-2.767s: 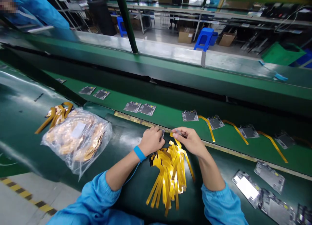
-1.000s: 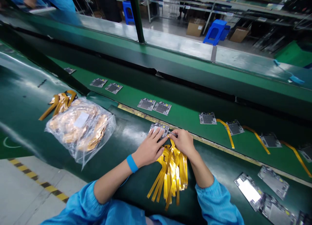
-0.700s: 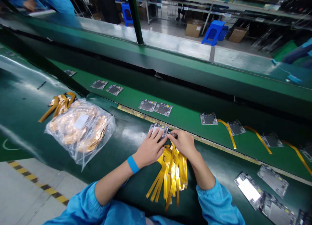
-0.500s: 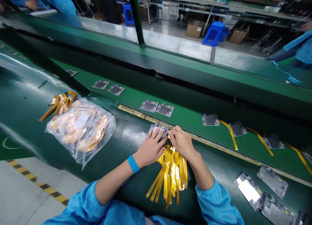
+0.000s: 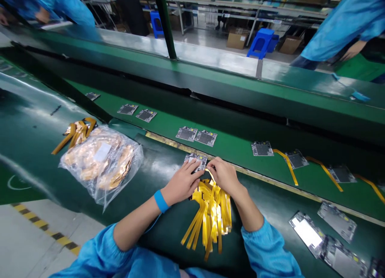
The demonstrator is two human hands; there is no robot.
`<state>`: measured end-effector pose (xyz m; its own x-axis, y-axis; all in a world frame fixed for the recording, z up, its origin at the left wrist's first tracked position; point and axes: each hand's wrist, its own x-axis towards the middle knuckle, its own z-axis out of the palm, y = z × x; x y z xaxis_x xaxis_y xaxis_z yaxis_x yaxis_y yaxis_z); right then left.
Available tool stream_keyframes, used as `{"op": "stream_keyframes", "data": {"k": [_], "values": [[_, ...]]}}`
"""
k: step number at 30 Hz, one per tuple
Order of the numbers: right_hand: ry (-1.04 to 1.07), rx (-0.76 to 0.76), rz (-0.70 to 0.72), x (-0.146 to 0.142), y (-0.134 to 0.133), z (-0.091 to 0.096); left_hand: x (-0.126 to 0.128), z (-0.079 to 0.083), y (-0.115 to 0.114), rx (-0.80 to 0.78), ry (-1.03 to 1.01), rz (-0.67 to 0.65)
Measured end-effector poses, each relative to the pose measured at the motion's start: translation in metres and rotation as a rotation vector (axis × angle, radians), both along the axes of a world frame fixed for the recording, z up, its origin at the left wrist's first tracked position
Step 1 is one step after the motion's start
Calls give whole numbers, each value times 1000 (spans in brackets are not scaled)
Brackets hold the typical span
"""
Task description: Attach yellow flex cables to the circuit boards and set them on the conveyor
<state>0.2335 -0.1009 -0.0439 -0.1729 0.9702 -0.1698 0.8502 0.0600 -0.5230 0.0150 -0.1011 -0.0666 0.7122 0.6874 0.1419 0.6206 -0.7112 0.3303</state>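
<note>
My left hand (image 5: 181,183), with a blue wrist strap, lies with fingers stretched flat on a small circuit board (image 5: 195,161) at the bench's far edge. My right hand (image 5: 224,175) is beside it, fingers curled and pinching the end of a yellow flex ribbon (image 5: 210,174) against the board's right side. A pile of yellow flex ribbons (image 5: 210,214) lies under and in front of both hands.
A clear bag of ribbons (image 5: 100,161) and loose ribbons (image 5: 75,132) lie to the left. Boards ride the green conveyor (image 5: 234,129), some with ribbons attached (image 5: 287,161). More boards (image 5: 327,238) sit at the right. A person in blue (image 5: 339,21) stands across the line.
My right hand came down with the ribbon end to the board, and my left hand flattened onto the board. A person in blue has stepped into view at the far right.
</note>
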Motion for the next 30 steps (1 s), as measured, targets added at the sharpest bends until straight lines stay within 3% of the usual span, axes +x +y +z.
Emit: {"op": "stream_keyframes", "data": {"k": [5, 8, 11, 16, 22, 26, 30], "values": [[-1, 6, -94, 30, -2, 10, -6, 14, 25, 53, 41, -50], [-53, -93, -116, 42, -4, 21, -6, 21, 43, 68, 162, -137], [-76, -181, -92, 38, -5, 26, -2, 27, 55, 65, 224, -205], [-18, -195, -55, 26, -3, 24, -1, 32, 63, 91, 246, -252], [127, -156, 17, 40, -7, 31, -9, 52, 89, 126, 213, -191], [211, -117, 77, 53, -13, 47, 14, 75, 119, 154, 166, -163], [227, -84, 138, 61, -22, 65, 69, 89, 138, 135, 129, -186]]}}
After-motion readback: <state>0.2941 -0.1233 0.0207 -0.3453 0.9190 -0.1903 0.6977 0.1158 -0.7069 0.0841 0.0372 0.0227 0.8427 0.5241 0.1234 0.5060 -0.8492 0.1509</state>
